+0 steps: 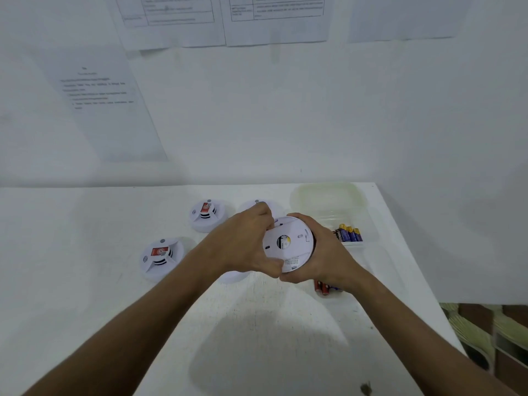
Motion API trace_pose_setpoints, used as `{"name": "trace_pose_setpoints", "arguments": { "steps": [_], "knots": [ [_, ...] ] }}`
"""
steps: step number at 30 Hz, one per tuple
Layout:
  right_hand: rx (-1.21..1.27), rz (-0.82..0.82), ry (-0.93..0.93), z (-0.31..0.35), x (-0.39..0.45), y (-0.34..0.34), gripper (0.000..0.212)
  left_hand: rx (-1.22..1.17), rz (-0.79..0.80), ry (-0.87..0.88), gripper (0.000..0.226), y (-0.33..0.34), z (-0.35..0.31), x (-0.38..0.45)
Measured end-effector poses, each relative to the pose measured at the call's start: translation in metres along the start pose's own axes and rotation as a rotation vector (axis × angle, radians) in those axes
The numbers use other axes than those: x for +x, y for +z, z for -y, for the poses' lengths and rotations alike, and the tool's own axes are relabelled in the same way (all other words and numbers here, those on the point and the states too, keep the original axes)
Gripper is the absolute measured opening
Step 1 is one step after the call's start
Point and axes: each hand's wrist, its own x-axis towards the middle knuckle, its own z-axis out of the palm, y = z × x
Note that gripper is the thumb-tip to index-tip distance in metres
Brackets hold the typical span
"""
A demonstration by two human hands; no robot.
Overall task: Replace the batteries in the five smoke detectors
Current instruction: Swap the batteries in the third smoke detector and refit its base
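I hold a white round smoke detector (288,243) above the table with its back plate facing me. My left hand (248,243) grips its left rim and my right hand (323,252) cups its right side and underside. Two more detectors lie face up on the table, one at the left (160,257) and one further back (207,214), each with a red label. Another white detector (268,205) shows behind my left hand, and part of one more (233,277) shows under my left wrist. Blue and gold batteries (349,233) lie in a clear box. Red batteries (323,287) lie on the table under my right wrist.
The clear plastic box (328,201) stands at the back right of the white table (114,295). The table's right edge runs diagonally, with shelving (491,338) below it. Printed sheets (105,104) hang on the white wall behind.
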Motion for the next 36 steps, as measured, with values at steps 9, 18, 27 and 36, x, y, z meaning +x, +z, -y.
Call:
{"name": "trace_pose_setpoints", "arguments": {
  "steps": [9,18,27,36],
  "knots": [
    [0.034,-0.062,0.057,0.0,-0.006,-0.017,0.09,-0.202,-0.181,0.022,0.059,0.009,0.016,-0.007],
    [0.061,-0.097,0.114,-0.017,-0.044,-0.06,0.091,-0.234,-0.044,-0.119,0.056,0.054,0.028,-0.03],
    [0.092,0.004,0.154,-0.016,-0.063,-0.07,0.096,-0.104,0.185,-0.181,0.04,0.098,0.017,-0.045],
    [0.105,0.05,0.15,-0.012,-0.063,-0.053,0.097,-0.407,-0.087,-0.103,0.042,0.055,-0.001,-0.028]
  ]
}}
